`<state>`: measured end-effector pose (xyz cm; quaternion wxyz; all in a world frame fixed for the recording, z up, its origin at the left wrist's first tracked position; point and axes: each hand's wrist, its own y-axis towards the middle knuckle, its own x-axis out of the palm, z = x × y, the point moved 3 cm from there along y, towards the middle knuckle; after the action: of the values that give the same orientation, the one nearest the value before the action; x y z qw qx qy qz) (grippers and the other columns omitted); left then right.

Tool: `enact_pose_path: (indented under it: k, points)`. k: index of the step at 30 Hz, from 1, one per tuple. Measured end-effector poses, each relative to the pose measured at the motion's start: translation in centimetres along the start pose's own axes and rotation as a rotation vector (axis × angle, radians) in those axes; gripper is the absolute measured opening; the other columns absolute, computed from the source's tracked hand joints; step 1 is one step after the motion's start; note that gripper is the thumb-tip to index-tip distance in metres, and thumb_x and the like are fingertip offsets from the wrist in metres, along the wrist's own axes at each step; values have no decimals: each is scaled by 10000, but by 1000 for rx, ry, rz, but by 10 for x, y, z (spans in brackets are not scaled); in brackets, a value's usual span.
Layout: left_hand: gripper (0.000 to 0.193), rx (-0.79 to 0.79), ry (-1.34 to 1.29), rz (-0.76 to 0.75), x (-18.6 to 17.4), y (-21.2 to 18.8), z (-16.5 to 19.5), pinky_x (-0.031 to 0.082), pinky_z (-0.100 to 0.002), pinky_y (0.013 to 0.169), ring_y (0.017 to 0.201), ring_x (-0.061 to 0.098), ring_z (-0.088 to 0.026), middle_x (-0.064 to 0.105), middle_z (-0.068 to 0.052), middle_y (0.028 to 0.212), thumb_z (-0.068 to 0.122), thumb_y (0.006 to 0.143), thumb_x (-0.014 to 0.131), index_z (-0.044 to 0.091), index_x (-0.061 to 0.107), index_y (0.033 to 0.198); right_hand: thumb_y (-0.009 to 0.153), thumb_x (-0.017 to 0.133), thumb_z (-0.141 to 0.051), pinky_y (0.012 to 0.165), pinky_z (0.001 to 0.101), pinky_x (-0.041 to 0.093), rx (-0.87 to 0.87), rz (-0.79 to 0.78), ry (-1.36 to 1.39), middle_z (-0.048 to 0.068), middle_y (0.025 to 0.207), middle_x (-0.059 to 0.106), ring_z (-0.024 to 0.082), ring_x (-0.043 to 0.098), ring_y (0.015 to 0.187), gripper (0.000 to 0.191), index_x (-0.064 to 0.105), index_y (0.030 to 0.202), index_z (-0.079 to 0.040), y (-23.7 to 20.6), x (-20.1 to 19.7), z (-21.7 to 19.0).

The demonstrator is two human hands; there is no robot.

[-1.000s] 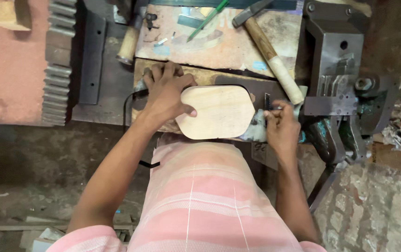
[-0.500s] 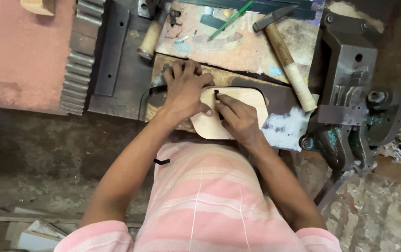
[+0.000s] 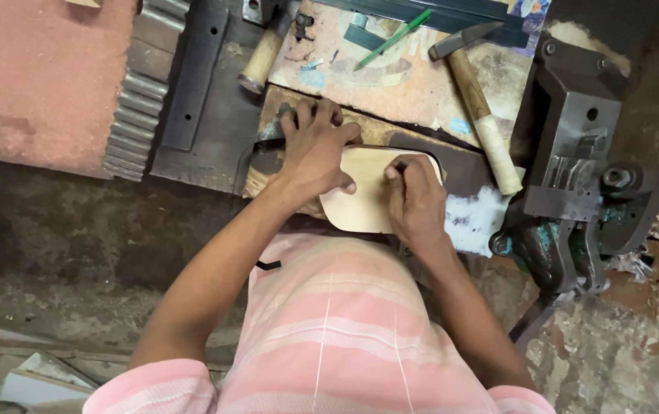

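Note:
A pale, rounded wooden board (image 3: pixel 364 195) lies flat on a dark metal block (image 3: pixel 467 172) at the near edge of the workbench. My left hand (image 3: pixel 316 149) presses down on the board's left end, fingers spread and reaching over onto the block. My right hand (image 3: pixel 415 201) rests on the board's right half with its fingers curled, fingertips touching the wood. Whether it pinches something small against the board I cannot tell.
A hammer with a wooden handle (image 3: pixel 479 107) lies to the right on the bench, a second wooden handle (image 3: pixel 262 57) at the back left. A green pencil (image 3: pixel 392 38) sits at the back. A heavy iron vise (image 3: pixel 583 176) stands at right; white cloth (image 3: pixel 475 218) beside the board.
My right hand has come from the board's right edge onto its top surface. The left hand has stayed pressing the board's left end. The view has shifted slightly.

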<state>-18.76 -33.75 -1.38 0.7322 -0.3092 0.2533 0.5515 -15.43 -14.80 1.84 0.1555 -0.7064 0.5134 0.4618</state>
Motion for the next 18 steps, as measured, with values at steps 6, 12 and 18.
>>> enact_pose_path:
  k: [6,12,18]
  points:
    - [683,9,8,5,-1,0,3,234,-631,1023,1232,351,-419,501,-125,1246,343,392,1002,204,756,1014,875,827,-83,589,368,503,-221,-27,-301,70,806,670,224,653,686,249,759,1110,-37,7,2,1]
    - [701,-6,9,-7,0,0,2,242,-638,1040,1245,350,-424,490,-134,1269,353,409,998,199,750,1046,868,804,-84,603,361,504,-339,-49,-302,70,804,644,219,650,702,221,752,1069,-5,16,12,3]
    - [723,6,43,-10,-1,0,3,226,-663,1035,1246,340,-442,485,-147,1268,359,412,1007,195,750,1068,862,793,-92,554,371,470,-362,-73,-335,74,734,568,220,599,639,176,747,1003,1,25,19,3]
